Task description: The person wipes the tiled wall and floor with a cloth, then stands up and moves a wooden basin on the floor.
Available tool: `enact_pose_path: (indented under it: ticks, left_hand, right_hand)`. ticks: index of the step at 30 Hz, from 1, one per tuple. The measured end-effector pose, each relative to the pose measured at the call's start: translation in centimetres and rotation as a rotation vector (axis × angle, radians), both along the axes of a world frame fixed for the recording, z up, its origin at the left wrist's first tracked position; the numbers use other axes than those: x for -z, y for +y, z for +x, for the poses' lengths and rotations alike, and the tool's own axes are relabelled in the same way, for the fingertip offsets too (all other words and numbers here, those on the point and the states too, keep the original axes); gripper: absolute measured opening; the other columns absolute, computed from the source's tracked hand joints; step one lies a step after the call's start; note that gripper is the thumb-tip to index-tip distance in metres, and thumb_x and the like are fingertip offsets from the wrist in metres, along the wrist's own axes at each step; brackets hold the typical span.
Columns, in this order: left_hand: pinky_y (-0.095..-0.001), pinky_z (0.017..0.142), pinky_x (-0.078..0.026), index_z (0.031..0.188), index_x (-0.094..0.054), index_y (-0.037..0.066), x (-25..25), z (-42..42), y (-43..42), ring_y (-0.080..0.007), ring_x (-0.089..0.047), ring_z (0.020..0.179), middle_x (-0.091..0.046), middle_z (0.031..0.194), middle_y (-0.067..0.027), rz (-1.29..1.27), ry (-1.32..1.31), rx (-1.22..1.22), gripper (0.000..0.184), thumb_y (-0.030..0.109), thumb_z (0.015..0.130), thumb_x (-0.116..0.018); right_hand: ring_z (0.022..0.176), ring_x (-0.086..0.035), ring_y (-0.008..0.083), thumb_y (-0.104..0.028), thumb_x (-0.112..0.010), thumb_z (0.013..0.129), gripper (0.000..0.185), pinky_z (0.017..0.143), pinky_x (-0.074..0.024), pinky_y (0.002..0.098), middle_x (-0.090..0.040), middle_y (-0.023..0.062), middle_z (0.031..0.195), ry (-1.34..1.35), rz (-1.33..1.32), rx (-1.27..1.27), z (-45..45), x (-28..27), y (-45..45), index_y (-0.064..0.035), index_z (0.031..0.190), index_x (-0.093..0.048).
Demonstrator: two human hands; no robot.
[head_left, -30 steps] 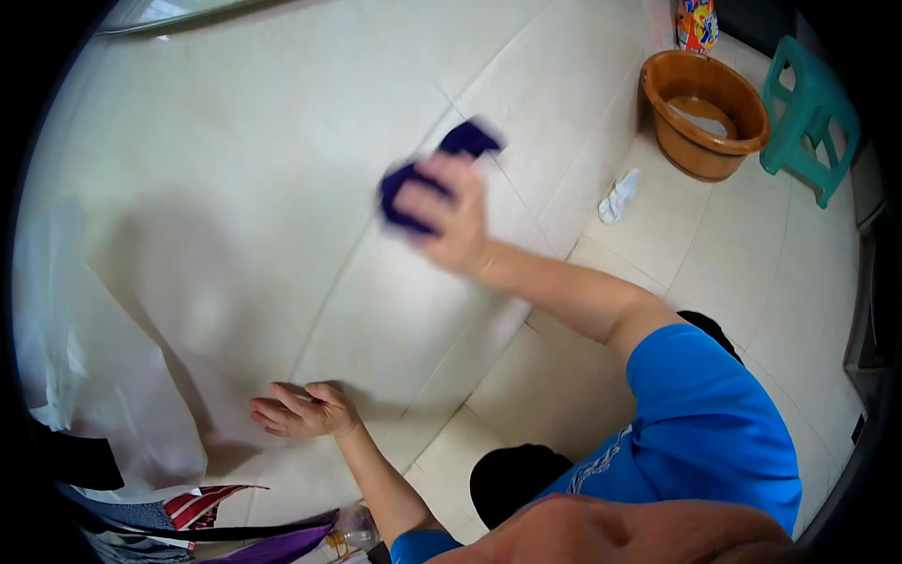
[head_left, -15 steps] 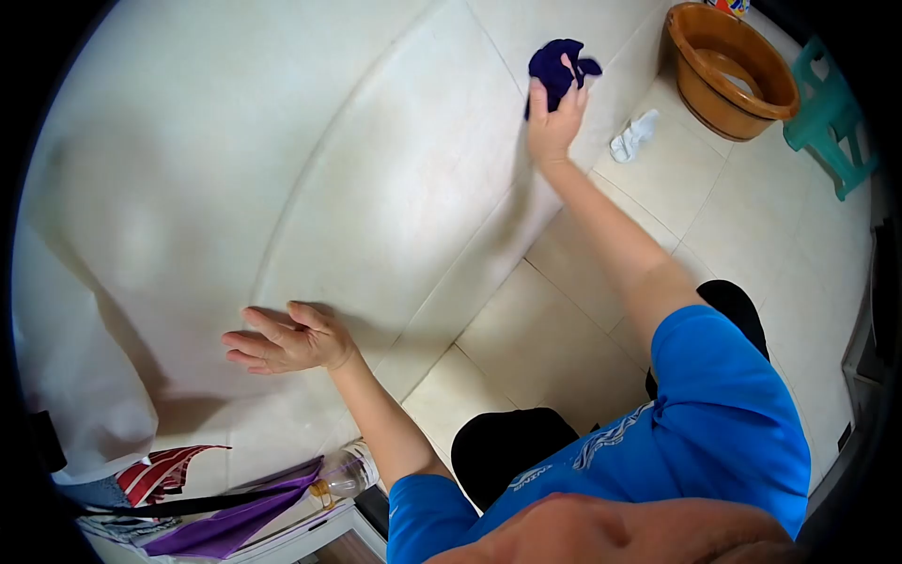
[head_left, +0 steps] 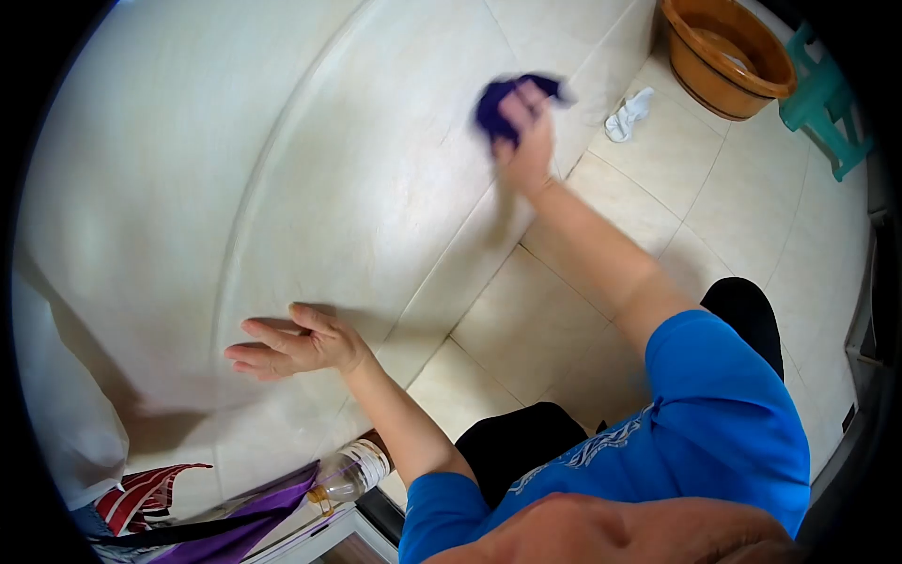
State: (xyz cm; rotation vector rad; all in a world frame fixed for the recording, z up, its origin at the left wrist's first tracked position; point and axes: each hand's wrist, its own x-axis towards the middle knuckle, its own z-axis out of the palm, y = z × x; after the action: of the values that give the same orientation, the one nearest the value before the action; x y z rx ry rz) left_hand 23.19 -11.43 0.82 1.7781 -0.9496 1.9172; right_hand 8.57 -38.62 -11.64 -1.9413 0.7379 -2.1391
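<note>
Pale wall is standing at the near left hand, which is spreading open and holding nothing. Farther, the right hand is gripping a dark purple cloth, fingers curling, near the wall's lower edge. On the floor beyond, white cloth is lying near a brown basin.

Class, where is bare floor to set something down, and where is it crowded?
Bare floor spreads below the tub and stool, right of the white cloth; another patch lies between the wall and trousers. Crowded: top right, where tub overlaps stool in view, and lower left, around bottle and purple cloth.
</note>
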Motion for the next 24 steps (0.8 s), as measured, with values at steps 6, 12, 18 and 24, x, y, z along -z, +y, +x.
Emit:
enact_pose_path:
  ticks: [6, 12, 18, 24]
  left_hand:
    - [-0.0519, 0.108, -0.015, 0.138, -0.042, 0.010, 0.9, 0.1, -1.0, -0.0335, -0.021, 0.139, -0.023, 0.151, -0.0159, -0.095, 0.034, -0.053, 0.052, 0.042, 0.098, -0.038]
    - [-0.0478, 0.107, -0.018, 0.137, -0.044, 0.012, 1.9, 0.5, -0.1, -0.0302, -0.021, 0.139, -0.022, 0.152, -0.0108, -0.023, 0.110, -0.078, 0.051, 0.043, 0.097, -0.042]
    - [-0.0490, 0.110, -0.015, 0.137, -0.044, 0.011, 0.9, 0.0, -0.9, -0.0318, -0.023, 0.138, -0.024, 0.150, -0.0163, -0.057, 0.012, 0.007, 0.047, 0.037, 0.098, -0.040]
    - [-0.0487, 0.110, -0.017, 0.136, -0.044, 0.008, 0.6, -0.2, -1.3, -0.0316, -0.023, 0.138, -0.023, 0.150, -0.0170, -0.040, -0.027, 0.001, 0.045, 0.030, 0.097, -0.043]
  right_hand:
    - [0.113, -0.046, 0.0403, -0.008, -0.052, 0.087, 0.047, 0.097, -0.0355, 0.0437, -0.045, 0.0291, 0.122, -0.393, 0.473, 0.071, 2.1, -1.1, 1.2, 0.0002, 0.132, -0.042]
    - [0.110, -0.050, 0.0270, -0.015, -0.056, 0.086, 0.044, 0.093, -0.0384, 0.0417, -0.051, 0.0133, 0.122, 0.236, 0.272, -0.766, 1.8, -5.1, 13.4, -0.0112, 0.129, -0.049]
    - [0.096, -0.055, 0.0274, -0.031, -0.071, 0.073, 0.031, 0.077, -0.0411, 0.0398, -0.061, 0.0062, 0.100, 0.205, 0.187, -0.850, 2.7, -0.5, 7.5, -0.0169, 0.100, -0.067]
    - [0.118, -0.042, 0.0423, -0.007, -0.058, 0.081, 0.046, 0.101, -0.0340, 0.0450, -0.046, 0.0265, 0.125, 0.057, 0.250, 0.047, -0.5, 8.7, -1.8, -0.0013, 0.124, -0.045]
